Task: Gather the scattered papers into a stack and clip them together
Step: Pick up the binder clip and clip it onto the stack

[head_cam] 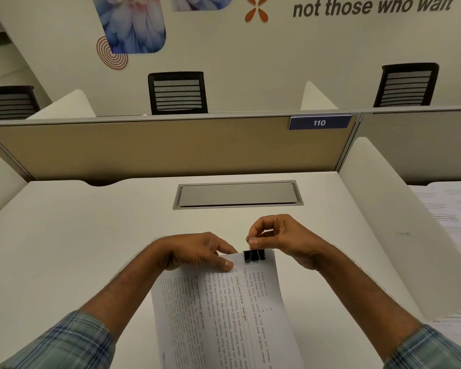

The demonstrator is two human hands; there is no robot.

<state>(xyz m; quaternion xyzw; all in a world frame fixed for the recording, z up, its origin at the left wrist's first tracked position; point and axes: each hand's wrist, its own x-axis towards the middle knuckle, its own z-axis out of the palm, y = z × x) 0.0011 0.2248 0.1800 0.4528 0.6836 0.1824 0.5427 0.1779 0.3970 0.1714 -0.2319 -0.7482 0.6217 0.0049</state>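
Black metal binder clip (254, 255) bites floppy white printed papers (218, 310); right hand (282, 241) pinches its wire handle, left hand (197, 253) pins the top edge.

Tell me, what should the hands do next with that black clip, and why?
Probably let the wire handle go and fold it down. The black clip already sits on the top edge of the paper stack; the right hand pinches its handle upright while the left hand holds the sheets steady. The clip seems to be on.
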